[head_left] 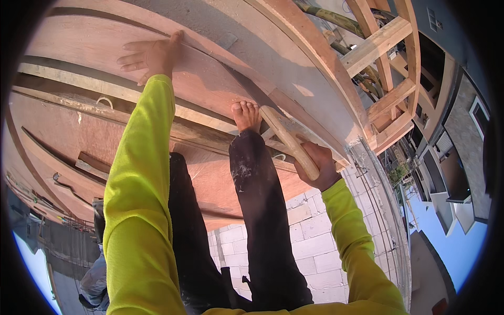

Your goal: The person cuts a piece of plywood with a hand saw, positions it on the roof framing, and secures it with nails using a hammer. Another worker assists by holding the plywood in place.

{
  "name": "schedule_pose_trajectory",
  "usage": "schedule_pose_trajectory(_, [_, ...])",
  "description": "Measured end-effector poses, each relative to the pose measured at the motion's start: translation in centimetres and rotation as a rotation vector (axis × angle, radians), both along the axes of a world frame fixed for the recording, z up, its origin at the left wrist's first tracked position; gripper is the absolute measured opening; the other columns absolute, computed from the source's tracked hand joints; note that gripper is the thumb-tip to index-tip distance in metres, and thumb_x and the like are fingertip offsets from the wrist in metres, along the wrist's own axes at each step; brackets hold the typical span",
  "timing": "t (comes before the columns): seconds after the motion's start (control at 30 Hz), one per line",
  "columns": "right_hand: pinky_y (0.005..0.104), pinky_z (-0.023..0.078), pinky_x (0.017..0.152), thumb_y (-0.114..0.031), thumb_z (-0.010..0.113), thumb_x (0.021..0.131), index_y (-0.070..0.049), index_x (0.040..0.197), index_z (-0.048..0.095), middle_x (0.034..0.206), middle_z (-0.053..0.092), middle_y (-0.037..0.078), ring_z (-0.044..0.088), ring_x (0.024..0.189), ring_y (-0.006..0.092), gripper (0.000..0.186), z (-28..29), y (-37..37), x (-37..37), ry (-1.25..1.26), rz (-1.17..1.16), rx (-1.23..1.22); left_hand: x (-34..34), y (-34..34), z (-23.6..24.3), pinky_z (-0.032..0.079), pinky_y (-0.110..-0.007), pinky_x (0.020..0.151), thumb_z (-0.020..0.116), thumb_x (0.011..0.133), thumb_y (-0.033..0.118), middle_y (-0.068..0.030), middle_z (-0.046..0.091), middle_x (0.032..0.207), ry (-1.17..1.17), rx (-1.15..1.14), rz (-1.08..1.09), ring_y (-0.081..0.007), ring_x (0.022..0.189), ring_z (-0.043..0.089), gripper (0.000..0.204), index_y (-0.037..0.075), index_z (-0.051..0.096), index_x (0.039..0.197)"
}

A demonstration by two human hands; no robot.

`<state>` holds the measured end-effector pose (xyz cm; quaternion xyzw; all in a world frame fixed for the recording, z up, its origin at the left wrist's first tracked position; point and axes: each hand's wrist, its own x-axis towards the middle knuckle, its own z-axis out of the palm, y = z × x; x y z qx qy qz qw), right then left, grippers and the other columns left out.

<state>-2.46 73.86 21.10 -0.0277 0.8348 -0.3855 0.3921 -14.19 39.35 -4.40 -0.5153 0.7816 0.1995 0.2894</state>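
My left hand [152, 58] lies spread on a long strip of pink-tan plywood [94, 37], near its upper edge. My bare foot [245, 113] presses on the same strip, right of that hand. My right hand [317, 163] grips a long, pale wooden piece [289, 139], perhaps a tool's handle, slanting up toward the foot; whatever is at its far end is unclear. A dark narrow gap runs along the strip toward this piece. Timber battens [79, 97] lie just below the strip, over larger plywood sheets [63, 136].
Open timber framing [375, 44] stands at upper right. A block wall [320, 236] drops away below the plywood's edge, with thin bars [388, 236] beside it. Another person's leg [94, 275] shows at lower left. Buildings [472, 136] and sky lie at the far right.
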Motion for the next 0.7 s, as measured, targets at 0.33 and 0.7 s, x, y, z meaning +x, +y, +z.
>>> schedule_pose_trajectory(0.33, [0.0356,0.051,0.057,0.001,0.068,0.076,-0.004,0.087,0.063,0.088,0.066,0.016,0.064,0.062,0.0314,0.013,6.3,3.3,2.3,-0.004,0.18,0.154,1.8,-0.3,0.8,0.004,-0.085,0.101,0.077,0.068,0.073,-0.0506,-0.031,0.145,0.0,-0.028,-0.014,-0.0656,0.135,-0.033,0.155,-0.012,-0.026,0.148])
schedule_pose_trajectory(0.7, [0.0355,0.053,0.057,0.003,0.064,0.078,0.0,0.086,0.062,0.079,0.065,0.018,0.063,0.058,0.0308,0.008,10.9,5.1,2.7,-0.03,0.166,0.205,0.3,0.0,0.8,0.008,-0.082,0.104,0.077,0.068,0.074,-0.0488,-0.031,0.146,0.041,-0.028,-0.021,-0.0647,0.137,-0.031,0.155,-0.013,-0.023,0.148])
